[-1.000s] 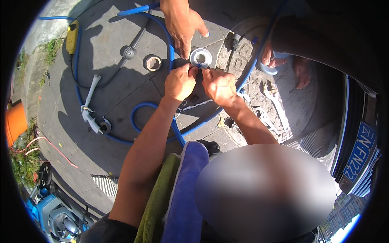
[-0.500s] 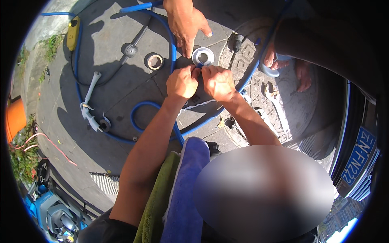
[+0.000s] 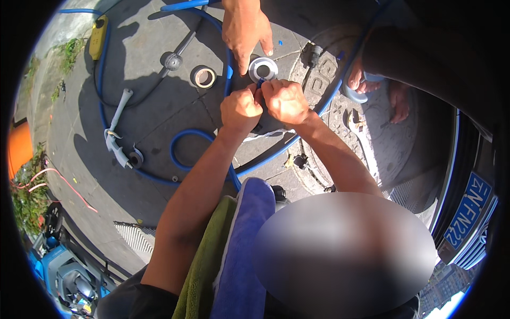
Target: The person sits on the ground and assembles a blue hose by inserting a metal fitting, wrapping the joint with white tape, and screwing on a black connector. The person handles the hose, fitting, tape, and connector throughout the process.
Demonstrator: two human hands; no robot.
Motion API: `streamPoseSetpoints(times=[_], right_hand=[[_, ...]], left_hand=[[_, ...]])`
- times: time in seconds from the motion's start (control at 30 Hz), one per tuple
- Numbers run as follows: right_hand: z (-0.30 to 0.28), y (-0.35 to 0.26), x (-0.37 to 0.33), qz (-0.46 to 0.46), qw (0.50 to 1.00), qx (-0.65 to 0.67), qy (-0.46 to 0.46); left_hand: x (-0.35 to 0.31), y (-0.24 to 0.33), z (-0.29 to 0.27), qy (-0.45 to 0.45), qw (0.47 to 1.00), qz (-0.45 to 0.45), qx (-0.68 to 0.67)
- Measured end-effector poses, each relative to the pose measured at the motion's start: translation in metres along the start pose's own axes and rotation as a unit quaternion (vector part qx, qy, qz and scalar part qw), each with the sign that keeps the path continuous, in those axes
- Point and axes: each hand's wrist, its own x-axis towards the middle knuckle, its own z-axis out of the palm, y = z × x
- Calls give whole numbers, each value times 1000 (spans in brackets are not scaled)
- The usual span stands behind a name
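1. Blue bit point(image 3: 261, 82) sits between the fingertips of our two hands, just beside the near edge of the white ring point(image 3: 273, 69); only a little of it shows, so we cannot tell its full shape.
2. Our left hand point(image 3: 241, 109) is curled tight, thumb and forefinger pinching the bit.
3. Our right hand point(image 3: 287, 102) is curled too, pinching from the other side; what lies inside either fist we cannot see.
4. Over the last second our right hand has moved slightly up, its knuckles now reaching the ring's near edge. We read that as a shift of grip, with the work on the bit unfinished.
5. A co-worker's hand point(image 3: 246, 31) still points down beside the ring, holding nothing that we can see.
6. New in view: a blue scrap point(image 3: 280, 42) near that hand's thumb, well apart from our fingers. We judge that our hold is unaffected.
7. Tape roll point(image 3: 212, 78), hose point(image 3: 265, 158) and wrench point(image 3: 364, 139) stay on the ground point(image 3: 151, 143), untouched.
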Motion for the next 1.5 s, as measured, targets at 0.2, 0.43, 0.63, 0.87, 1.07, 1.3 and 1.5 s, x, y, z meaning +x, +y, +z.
streamPoseSetpoints(times=[0.2, 0.43, 0.63, 0.87, 1.07, 1.3, 1.5], right_hand=[[-4, 7, -1, -40, 999, -12, 16], [-6, 4, -7, -14, 997, -30, 66], [-16, 2, -3, 18, 997, 73, 28], [-10, 4, 1, 36, 994, 99, 8], [0, 8, 3, 41, 994, 99, 0], [-6, 7, 16, -7, 999, 42, -33], [-10, 6, -6, 6, 997, 72, 37]], left_hand=[[-2, 6, 1, 0, 1000, -9, 11], [17, 5, -3, -47, 998, -38, 7], [28, -11, -6, -51, 998, 43, 18], [21, -14, 0, 20, 993, 113, -41], [15, -11, 6, 55, 988, 145, -26], [11, -16, 12, 64, 979, 194, -21], [15, -10, 10, 82, 989, 113, -48]])
